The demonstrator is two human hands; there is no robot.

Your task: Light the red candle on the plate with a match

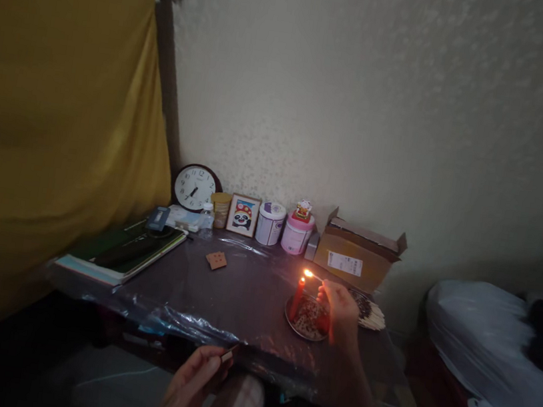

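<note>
My right hand (338,311) pinches a burning match (312,276) and holds its flame just above the tip of a red candle (296,297). The candle stands upright in a small metal dish (306,319) on a dark table (238,293) covered with clear plastic. My left hand (197,375) rests low, near the table's front edge, fingers closed on a small matchbox (228,356). A bundle of sticks (368,311) lies right behind my right hand.
Along the wall stand a clock (195,187), a small tin (221,208), a panda picture (243,215), two round jars (283,227) and an open cardboard box (358,256). Books (125,254) lie at the left, a small brown card (215,260) mid-table. Yellow curtain left, bedding right.
</note>
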